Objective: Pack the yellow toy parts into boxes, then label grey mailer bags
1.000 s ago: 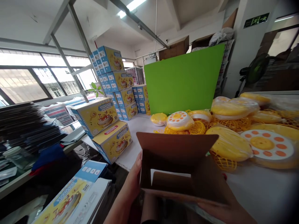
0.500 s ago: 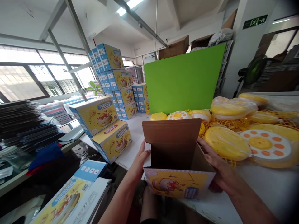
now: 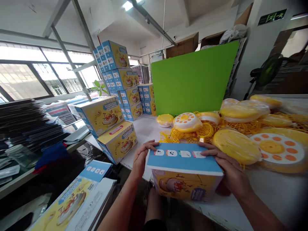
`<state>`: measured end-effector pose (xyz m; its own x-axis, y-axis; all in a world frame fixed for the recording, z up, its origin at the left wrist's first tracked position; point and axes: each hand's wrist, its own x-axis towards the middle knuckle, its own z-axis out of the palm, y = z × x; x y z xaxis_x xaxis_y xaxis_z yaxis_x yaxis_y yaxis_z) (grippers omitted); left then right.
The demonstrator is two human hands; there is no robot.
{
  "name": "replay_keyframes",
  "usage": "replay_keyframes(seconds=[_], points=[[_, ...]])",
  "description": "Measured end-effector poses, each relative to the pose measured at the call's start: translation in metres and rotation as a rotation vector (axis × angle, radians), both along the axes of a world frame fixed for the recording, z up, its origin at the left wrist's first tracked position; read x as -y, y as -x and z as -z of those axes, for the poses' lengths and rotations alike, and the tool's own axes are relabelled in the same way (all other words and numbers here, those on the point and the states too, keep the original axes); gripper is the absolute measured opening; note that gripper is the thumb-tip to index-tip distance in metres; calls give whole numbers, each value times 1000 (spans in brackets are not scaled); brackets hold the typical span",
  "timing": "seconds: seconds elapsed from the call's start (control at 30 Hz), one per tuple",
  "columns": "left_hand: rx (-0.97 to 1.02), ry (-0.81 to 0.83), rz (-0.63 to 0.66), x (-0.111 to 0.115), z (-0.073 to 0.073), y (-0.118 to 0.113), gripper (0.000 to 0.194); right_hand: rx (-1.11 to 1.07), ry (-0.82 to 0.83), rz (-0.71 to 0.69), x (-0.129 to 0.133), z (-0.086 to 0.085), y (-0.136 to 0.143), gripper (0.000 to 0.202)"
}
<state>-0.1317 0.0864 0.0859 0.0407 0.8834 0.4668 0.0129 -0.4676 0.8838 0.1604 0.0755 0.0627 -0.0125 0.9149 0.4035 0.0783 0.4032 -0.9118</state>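
Note:
A printed carton point(image 3: 184, 186) stands at the table's near edge, its blue flap point(image 3: 185, 162) lying over the top. My left hand point(image 3: 143, 155) holds the left side, with fingers on the flap's back left corner. On the right side, my right hand point(image 3: 227, 163) grips the carton, its fingers reaching over the flap. Just behind the carton are yellow plastic nets point(image 3: 169, 136) and a white-and-yellow disc with orange dots point(image 3: 186, 120).
Two printed boxes point(image 3: 120, 141) are stacked left of the hands, with a taller stack point(image 3: 117, 61) behind. Flattened cartons point(image 3: 79, 195) lie at the lower left. Wrapped yellow discs point(image 3: 237, 146) cover the right side. A green panel point(image 3: 190, 80) stands behind.
The carton's raised flap has come down over its opening, showing its blue printed face. Both hands have moved up onto the top edges. The view has shifted slightly.

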Motion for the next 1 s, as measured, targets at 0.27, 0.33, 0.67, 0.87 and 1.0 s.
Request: replay_keyframes(seconds=[0.27, 0.33, 0.67, 0.87, 1.0], points=[[-693, -10, 137, 17, -46, 10, 54, 855, -75, -86, 4, -60, -19, 45], [-812, -51, 176, 20, -52, 9, 67, 981, -108, -139, 3, -69, -17, 54], [-1011, -246, 46, 29, -33, -2, 62, 1167, -440, -121, 10, -50, -10, 57], [-991, -281, 67, 31, -41, 2, 56, 1179, -448, -199, 12, -64, -14, 55], [-1009, -261, 93, 29, -50, 2, 50, 1168, -481, -188, 10, -66, -18, 53]])
